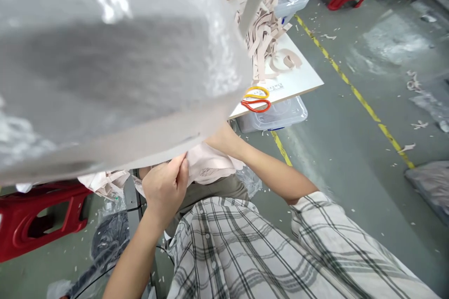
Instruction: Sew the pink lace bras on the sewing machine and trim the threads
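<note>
My left hand (166,187) is closed in a pinch, thumb against the fingers, at the edge of a pale pink piece of fabric (212,163) that hangs down over my lap. My right hand (218,138) reaches in from the right beside the same fabric. Its fingers are hidden behind a large, blurred, shiny grey-white object (122,74) close to the camera. That object covers the upper left of the view and the work area under it. What kind of object it is cannot be made out.
Orange- and red-handled scissors (257,99) lie on a white board (298,77) with a pile of pale pink strips (263,32). A clear plastic box (287,114) is beneath it. Red stools (42,224) stand on the scrap-strewn floor, which has yellow tape (351,86).
</note>
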### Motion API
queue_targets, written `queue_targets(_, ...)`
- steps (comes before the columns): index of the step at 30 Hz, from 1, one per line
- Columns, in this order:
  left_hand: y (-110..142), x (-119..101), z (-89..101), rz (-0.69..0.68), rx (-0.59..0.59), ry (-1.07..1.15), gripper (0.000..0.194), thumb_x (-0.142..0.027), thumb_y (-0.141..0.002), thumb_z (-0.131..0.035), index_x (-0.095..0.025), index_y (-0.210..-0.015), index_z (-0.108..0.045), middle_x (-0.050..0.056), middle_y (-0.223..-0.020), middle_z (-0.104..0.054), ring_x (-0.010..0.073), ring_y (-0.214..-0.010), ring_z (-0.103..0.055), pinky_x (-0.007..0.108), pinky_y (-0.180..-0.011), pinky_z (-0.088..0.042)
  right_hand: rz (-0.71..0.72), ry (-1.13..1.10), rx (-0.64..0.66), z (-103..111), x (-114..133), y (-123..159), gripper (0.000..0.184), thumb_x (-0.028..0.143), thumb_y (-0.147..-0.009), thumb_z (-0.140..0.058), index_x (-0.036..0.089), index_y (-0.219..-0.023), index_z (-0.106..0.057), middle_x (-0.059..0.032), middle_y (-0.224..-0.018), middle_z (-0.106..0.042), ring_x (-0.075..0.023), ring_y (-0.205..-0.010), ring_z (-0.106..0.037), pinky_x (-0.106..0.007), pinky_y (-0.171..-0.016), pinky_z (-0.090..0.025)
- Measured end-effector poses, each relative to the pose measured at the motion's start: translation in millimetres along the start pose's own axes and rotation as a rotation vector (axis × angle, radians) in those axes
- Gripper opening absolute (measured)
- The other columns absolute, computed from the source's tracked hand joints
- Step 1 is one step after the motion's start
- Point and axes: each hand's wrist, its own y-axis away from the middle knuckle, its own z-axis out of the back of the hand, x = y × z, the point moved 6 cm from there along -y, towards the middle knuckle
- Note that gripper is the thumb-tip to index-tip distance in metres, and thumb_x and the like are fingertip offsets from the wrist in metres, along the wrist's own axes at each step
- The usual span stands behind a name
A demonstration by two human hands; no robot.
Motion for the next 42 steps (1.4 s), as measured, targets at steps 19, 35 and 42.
queue_targets(19, 9.0, 17.8, 7.9, 0.138, -0.019, 0.077, 0.029, -0.029, -0.099, -0.049, -0.019, -0.104, -0.076, 0.002, -0.079, -0.077, 0.0143, -0.068, -0.068, 0.024, -0.065, -0.044, 0.028, 0.006, -0.025, -11.2, -8.5, 4.0, 0.013, 0.031, -0.087, -0.053, 0.021, -0.088, -0.061, 0.0003, -0.068, -0.06, -0.0164, -0.063, -0.055, -0.029, -0.062, -0.047)
queue_targets(35, 13.8, 36.5, 9.9, 0.381, -0.09, 0.37, 0.028, -0.023, -0.097, -0.049, -0.018, -0.102, -0.076, 0.004, -0.093, -0.078, 0.0151, -0.078, -0.071, 0.022, -0.07, -0.047, 0.027, -0.017, 0.007, -17.0, -13.7, 13.4, 0.033, 0.036, -0.081, -0.053, 0.02, -0.104, -0.071, -0.0063, -0.103, -0.077, -0.0271, -0.11, -0.066, -0.04, -0.102, -0.05)
queue_targets(42, 15.7, 41.1, 7.9, 0.411, -0.112, 0.407, 0.025, -0.022, -0.096, -0.052, -0.019, -0.102, -0.076, 0.003, -0.094, -0.078, 0.0138, -0.078, -0.07, 0.021, -0.071, -0.048, 0.004, -0.016, -0.031, -19.0, -22.3, 14.9, 0.032, 0.039, -0.081, -0.054, 0.02, -0.099, -0.072, -0.0063, -0.104, -0.076, -0.0273, -0.112, -0.065, -0.042, -0.105, -0.047)
